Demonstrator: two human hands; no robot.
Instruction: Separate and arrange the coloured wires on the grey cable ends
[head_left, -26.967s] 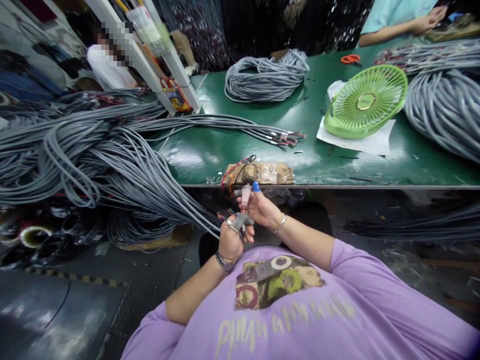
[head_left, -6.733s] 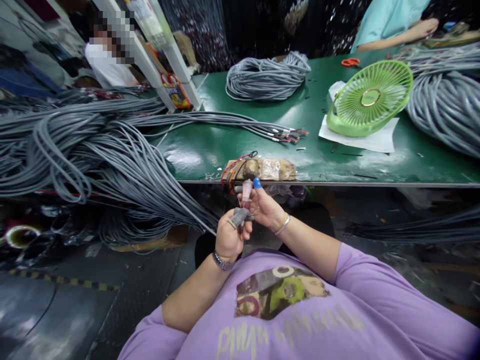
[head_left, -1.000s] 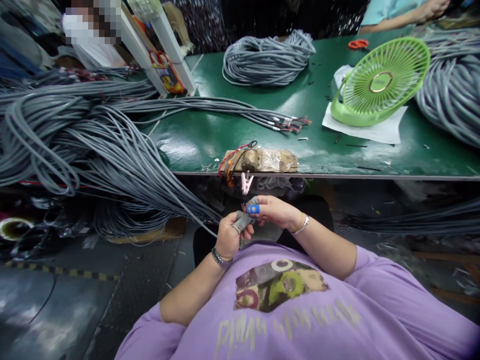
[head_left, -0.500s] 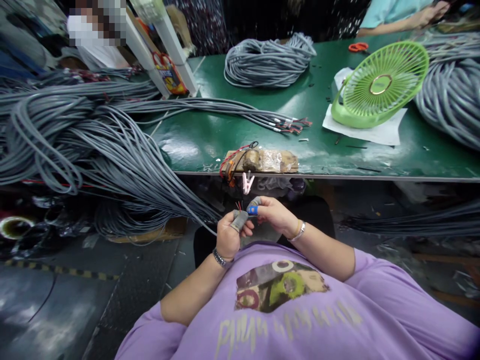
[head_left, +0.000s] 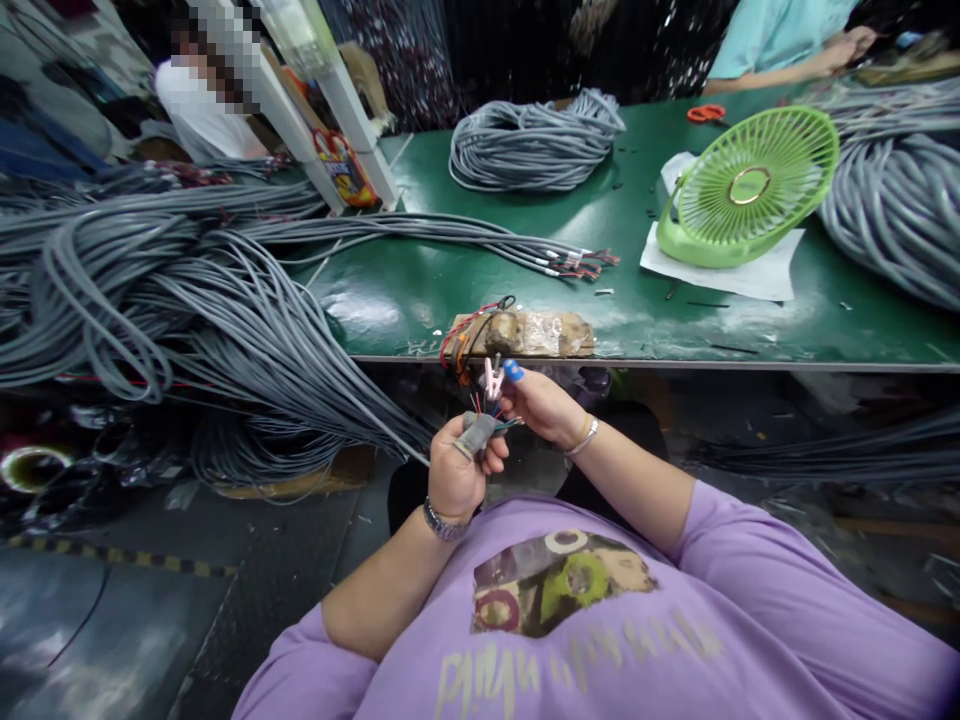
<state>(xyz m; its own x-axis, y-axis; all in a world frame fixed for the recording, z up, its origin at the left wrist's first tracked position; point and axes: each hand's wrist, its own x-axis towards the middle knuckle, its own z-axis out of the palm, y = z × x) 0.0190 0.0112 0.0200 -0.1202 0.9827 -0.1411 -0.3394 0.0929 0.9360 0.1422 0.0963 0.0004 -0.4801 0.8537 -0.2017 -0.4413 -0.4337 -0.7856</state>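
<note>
My left hand (head_left: 461, 470) is closed round the end of a grey cable (head_left: 397, 440), its thumb in a grey finger cot. Thin coloured wires (head_left: 487, 410) fan up out of that cable end. My right hand (head_left: 541, 408), with a blue cot on one fingertip, pinches those wires just below a pink clip (head_left: 492, 378). The clip hangs at the table edge under a taped wooden block (head_left: 525, 333) with red and black leads. Both hands are below the front edge of the green table (head_left: 465, 280).
A big heap of grey cables (head_left: 172, 300) spills off the table's left. A cable coil (head_left: 532, 150) lies at the back, a green fan (head_left: 750, 185) on white paper to the right, more cable (head_left: 892, 210) far right. Other people sit at the back left and right.
My right hand has risen from beside my left thumb up to the pink clip, and the coloured wires are now spread out between the two hands.
</note>
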